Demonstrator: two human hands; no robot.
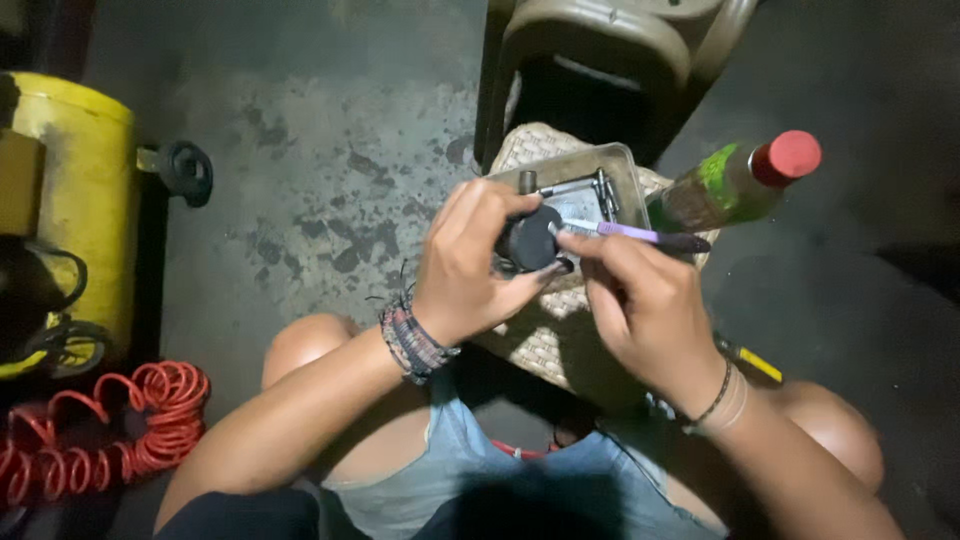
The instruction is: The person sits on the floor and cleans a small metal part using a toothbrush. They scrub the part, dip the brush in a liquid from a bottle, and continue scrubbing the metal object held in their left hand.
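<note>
1. Tray (pixel 628 165): grey, shallow, set on the woven mat (pixel 545 335) ahead of your knees. It holds a few metal rods (pixel 585 186) and a short bolt-like piece (pixel 527 181); your hands cover the rest of its contents.

2. Bottle (pixel 735 185): green, red cap, tilted, lying just right of the tray. Its contents cannot be made out.

3. Yellow tank (pixel 75 190): far left, cut off by the frame edge; a small black wheel (pixel 185 172) sits at its side.

4. Red coiled hose (pixel 95 430): on the floor at lower left, partly out of view.

5. Your left hand (pixel 465 265): fingers closed around a black round part (pixel 530 238), held above the near edge of the tray. What kind of part it is cannot be told; only one dark face shows.

6. Your right hand (pixel 640 300): fingers pinched on a purple brush (pixel 625 232), its handle lying level and its near end touching the black part. The far end is dark and blurred.

7. Yellow tool (pixel 750 360): only a tip shows past your right wrist.

8. Plastic chair (pixel 600 60): beyond the tray, top cut off.
</note>
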